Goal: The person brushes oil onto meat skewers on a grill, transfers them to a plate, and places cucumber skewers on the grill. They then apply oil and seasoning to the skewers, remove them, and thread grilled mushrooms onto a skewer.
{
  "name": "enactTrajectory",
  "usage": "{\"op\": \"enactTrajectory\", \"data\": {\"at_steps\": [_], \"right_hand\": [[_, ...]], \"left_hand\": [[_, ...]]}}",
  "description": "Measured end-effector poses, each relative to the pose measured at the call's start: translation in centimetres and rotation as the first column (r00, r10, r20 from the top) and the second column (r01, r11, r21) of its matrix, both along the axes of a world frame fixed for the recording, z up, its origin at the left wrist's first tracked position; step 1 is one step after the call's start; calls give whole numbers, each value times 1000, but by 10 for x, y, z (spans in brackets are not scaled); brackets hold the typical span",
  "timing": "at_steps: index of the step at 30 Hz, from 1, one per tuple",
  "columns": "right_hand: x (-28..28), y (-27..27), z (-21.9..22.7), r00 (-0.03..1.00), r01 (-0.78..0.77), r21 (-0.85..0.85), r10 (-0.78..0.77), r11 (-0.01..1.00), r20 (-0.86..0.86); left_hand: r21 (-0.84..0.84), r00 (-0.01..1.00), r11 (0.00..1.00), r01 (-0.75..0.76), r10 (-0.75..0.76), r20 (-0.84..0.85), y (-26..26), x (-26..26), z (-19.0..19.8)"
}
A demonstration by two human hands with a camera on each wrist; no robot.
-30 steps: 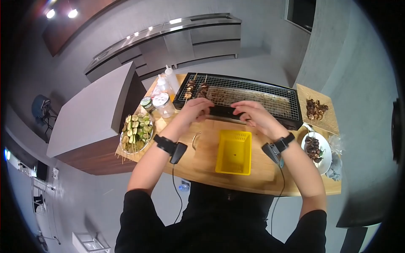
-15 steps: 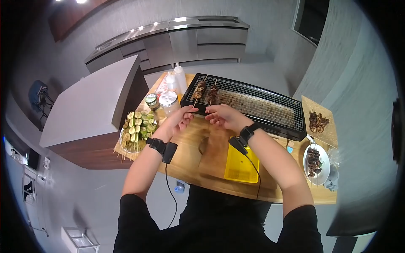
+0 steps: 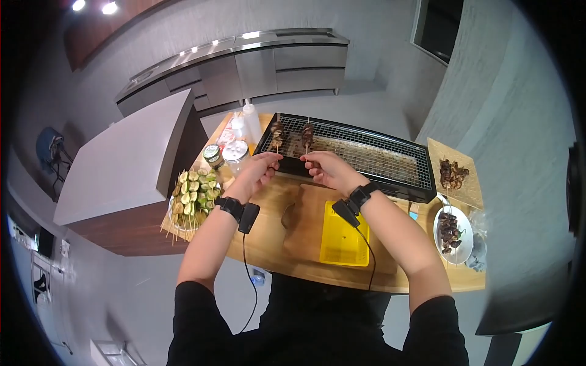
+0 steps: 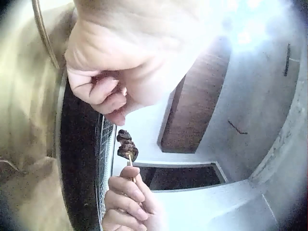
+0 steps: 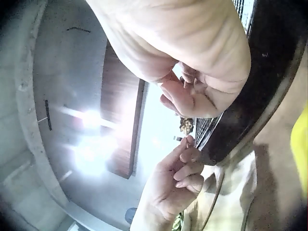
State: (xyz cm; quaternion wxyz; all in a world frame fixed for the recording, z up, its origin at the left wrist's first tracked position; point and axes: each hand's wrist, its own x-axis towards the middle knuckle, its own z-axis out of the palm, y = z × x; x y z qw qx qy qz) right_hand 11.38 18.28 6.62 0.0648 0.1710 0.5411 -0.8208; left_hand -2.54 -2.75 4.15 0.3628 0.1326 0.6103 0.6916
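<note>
At the left end of the black grill point(image 3: 354, 149), two skewers of browned pieces stand out from the mesh. My left hand point(image 3: 259, 172) pinches the stick of the left skewer point(image 3: 277, 134) near the front edge. The stick of the right skewer point(image 3: 307, 135) is pinched between the thumb and finger of my right hand point(image 3: 331, 169). In the left wrist view the right hand point(image 4: 127, 199) holds its stick below dark pieces point(image 4: 127, 145). The right wrist view shows the left hand point(image 5: 173, 180) with a stick at its fingertips, below browned pieces point(image 5: 186, 126).
Left of the grill are bottles point(image 3: 250, 122), a white-lidded jar point(image 3: 235, 151) and a plate of green skewers point(image 3: 194, 195). A yellow basket point(image 3: 345, 235) lies in front. On the right are a plate point(image 3: 465, 247) and a board point(image 3: 473, 183) with more skewers.
Both hands have moved left along the grill's front from its middle and now pinch the two sticks. Between the last two head views, the skewers have become more upright and shifted slightly.
</note>
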Motion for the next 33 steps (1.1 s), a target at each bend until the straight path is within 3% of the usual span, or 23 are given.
{"op": "enactTrajectory", "data": {"at_steps": [7,11,17,22,25,29,30,33], "right_hand": [[57,29,17,992,38,146,-20,989,-124],[103,58,24,991,78,217,-51,973,-127],[170,111,23,960,262,214,-231,941,-160],[243,156,24,899,437,296,-423,849,-112],[282,182,23,840,524,365,-537,770,-75],[318,216,17,794,570,431,-604,700,-68],[326,226,15,808,556,410,-586,723,-62],[332,248,6,758,583,528,-648,617,-79]], "left_hand": [[-50,969,989,140,-147,-199,39,44,28],[-57,913,935,349,-353,-206,87,78,41],[-64,816,838,542,-543,-197,193,139,45],[-21,741,749,662,-659,-130,266,198,39],[-99,714,721,686,-693,-100,302,239,41],[-77,667,672,737,-741,-77,348,278,25],[-93,655,665,741,-747,-114,357,287,22],[-94,645,656,749,-754,-125,378,304,18]]}}
